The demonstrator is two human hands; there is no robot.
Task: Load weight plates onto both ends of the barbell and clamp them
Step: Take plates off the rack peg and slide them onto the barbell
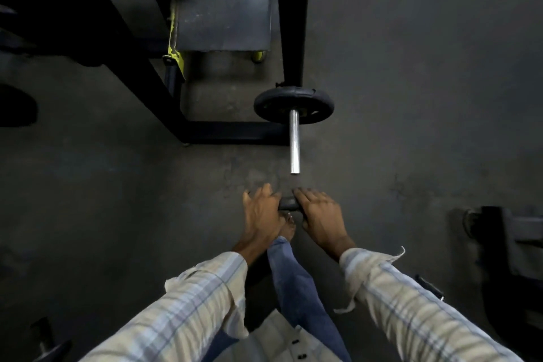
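The barbell's chrome sleeve (294, 144) points toward me along the dark floor, its free end bare. One black weight plate (293, 105) sits on it at the far end of the sleeve. Just short of the sleeve's tip, both hands hold a small dark object (288, 203), probably another plate seen edge-on; most of it is hidden. My left hand (261, 213) covers its left side and my right hand (321, 214) its right side. My bare foot shows below it, between the hands.
A black machine frame (235, 129) with yellow parts and a grey pad (224, 0) stands at the back left, close to the loaded plate. Another dark frame (505, 244) is at the right edge. Small dark pieces lie at bottom left.
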